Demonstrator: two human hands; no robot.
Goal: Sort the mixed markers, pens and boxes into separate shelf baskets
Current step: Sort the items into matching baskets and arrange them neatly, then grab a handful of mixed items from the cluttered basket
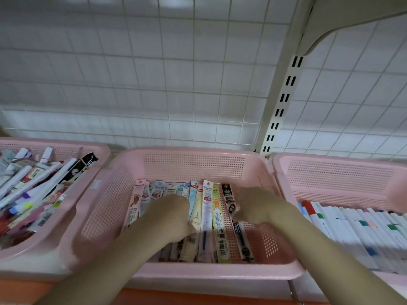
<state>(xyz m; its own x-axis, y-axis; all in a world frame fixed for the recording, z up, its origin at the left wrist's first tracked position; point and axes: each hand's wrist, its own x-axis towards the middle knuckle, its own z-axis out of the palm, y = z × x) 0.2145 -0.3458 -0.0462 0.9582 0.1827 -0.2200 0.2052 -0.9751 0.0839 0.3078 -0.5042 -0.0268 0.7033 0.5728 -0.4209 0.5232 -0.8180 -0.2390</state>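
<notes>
Packaged pens lie in a row in the middle pink basket. Left hand rests on them, right hand beside the black pack; whether either hand's fingers grip is unclear.

Both hands' fingers are blurred, perhaps resting on the pen packets they partly hide.

- My left hand and right hand rest on packaged pens in the middle pink basket.
- Baskets either side hold markers.
</notes>
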